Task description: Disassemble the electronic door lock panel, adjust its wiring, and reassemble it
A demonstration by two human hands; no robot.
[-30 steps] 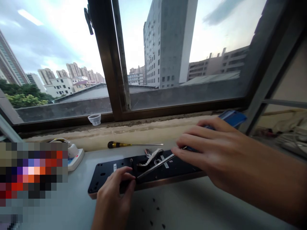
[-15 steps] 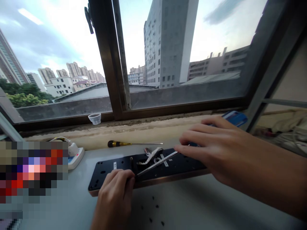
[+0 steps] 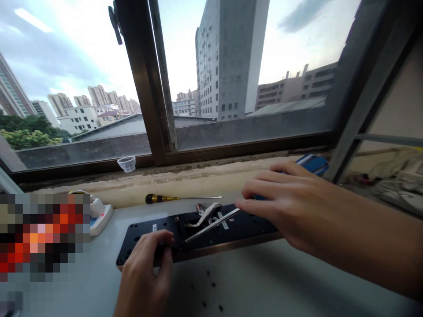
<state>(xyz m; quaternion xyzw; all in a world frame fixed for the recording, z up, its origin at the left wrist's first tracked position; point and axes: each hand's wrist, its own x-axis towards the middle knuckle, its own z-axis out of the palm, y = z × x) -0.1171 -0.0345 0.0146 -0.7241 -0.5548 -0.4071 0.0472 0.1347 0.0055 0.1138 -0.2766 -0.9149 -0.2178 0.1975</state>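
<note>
My right hand [image 3: 284, 202] is closed around a screwdriver [image 3: 211, 226], whose blue handle is mostly covered by the fingers. Its long metal shaft slants down to the left, and the tip meets a long black panel [image 3: 139, 233] with a copper-coloured edge. My left hand [image 3: 147, 259] rests at the panel's near edge, beside that tip. Its thumb and forefinger are apart, with nothing visible between them. From an opening in the panel's middle rises a white-sleeved cable [image 3: 209, 214]. Small white labels and screw holes mark the black surface.
Behind the panel lies a yellow-and-black screwdriver [image 3: 178, 198]. Several small dark screws [image 3: 213, 285] are scattered in front. A white power strip [image 3: 102, 220] is at left, a clear plastic cup [image 3: 127, 164] on the sill, and a blue object [image 3: 312, 164] beyond my right hand.
My left thumb and forefinger have parted and drawn slightly left from the screwdriver's tip. My right hand still holds the screwdriver against the panel. The whole view has shifted a little.
</note>
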